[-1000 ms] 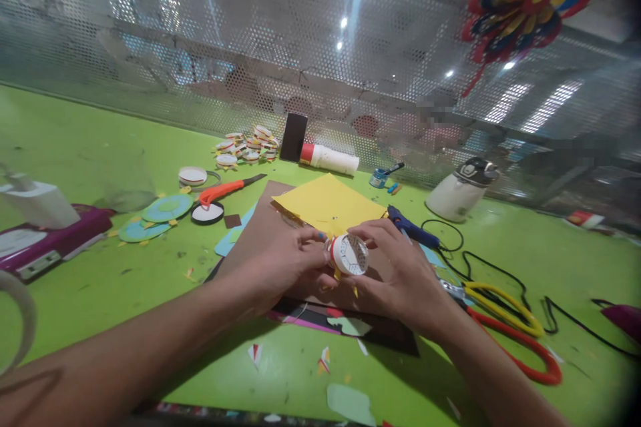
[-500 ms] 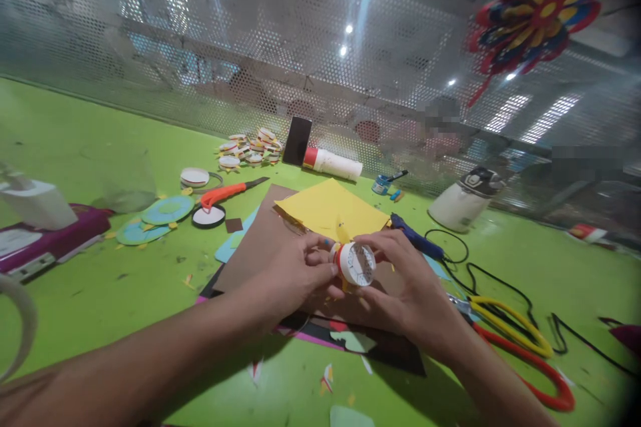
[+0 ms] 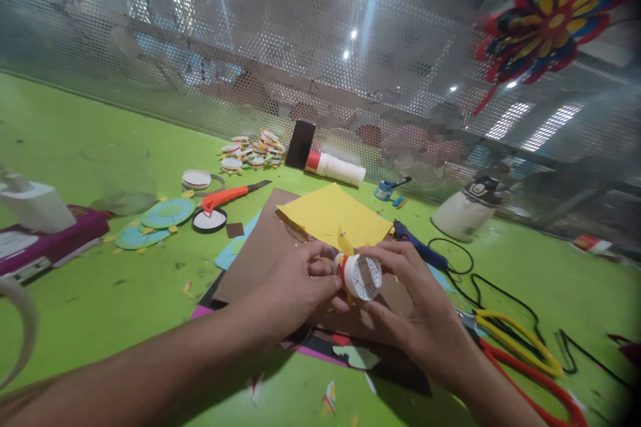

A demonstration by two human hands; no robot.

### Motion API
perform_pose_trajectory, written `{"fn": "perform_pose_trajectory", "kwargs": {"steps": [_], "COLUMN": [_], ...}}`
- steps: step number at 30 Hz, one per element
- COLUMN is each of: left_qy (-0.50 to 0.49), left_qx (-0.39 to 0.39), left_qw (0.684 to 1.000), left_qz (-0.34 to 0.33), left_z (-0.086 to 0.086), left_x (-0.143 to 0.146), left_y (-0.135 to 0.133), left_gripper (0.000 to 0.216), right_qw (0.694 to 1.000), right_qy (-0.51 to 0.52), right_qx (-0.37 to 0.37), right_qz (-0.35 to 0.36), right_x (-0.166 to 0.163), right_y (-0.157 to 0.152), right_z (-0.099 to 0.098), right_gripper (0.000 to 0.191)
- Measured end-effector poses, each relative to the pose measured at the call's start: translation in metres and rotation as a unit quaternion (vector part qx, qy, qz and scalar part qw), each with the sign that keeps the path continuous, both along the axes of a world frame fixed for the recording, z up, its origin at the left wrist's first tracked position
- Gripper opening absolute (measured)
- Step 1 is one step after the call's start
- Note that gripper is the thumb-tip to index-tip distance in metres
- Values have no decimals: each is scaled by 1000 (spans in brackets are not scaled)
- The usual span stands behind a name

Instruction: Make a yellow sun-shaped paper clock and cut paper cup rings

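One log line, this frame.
left hand: holding white round piece; right hand: at its rim; under hands: brown sheet; beyond: yellow sheet

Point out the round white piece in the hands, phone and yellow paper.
Round white piece (image 3: 352,274), head view: outer side.
Phone (image 3: 300,144), head view: dark face.
Yellow paper (image 3: 330,212), head view: upper face.

Quick tally: two hands (one left hand (image 3: 295,290), one right hand (image 3: 423,303)), one white round craft piece (image 3: 354,275) between them. Similar pieces in the back pile (image 3: 260,147): several, too jumbled to count, sorry. Two light-blue discs (image 3: 167,212), one pair of scissors (image 3: 553,368), one orange-handled knife (image 3: 223,198), one glue gun (image 3: 420,245), one yellow sheet (image 3: 335,213), one phone (image 3: 300,144), one power strip (image 3: 90,228), one flower decoration (image 3: 555,20).
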State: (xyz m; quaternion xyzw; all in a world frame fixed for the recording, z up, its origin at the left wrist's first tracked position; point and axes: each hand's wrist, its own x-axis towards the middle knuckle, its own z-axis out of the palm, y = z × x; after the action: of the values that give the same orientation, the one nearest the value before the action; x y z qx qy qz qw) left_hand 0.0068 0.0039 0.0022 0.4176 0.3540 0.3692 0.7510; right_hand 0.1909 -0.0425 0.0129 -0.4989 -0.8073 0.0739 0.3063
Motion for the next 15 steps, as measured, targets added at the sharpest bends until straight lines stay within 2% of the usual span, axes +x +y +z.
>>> {"fn": "perform_pose_trajectory", "kwargs": {"steps": [9,15], "left_qy": [7,37], "left_qx": [1,-6], "left_qw": [1000,999], "left_qz": [-23,-17], "left_z": [0,-3], "left_x": [-3,-2], "left_y": [0,3], "left_gripper": [36,30], "right_qw": [1000,999], "right_qy": [2,17], "right_qx": [-22,-35], "right_qz": [-9,1], "right_x": [-1,-4], "right_y": [0,1], "right_z": [3,4], "right_gripper": [50,44]}}
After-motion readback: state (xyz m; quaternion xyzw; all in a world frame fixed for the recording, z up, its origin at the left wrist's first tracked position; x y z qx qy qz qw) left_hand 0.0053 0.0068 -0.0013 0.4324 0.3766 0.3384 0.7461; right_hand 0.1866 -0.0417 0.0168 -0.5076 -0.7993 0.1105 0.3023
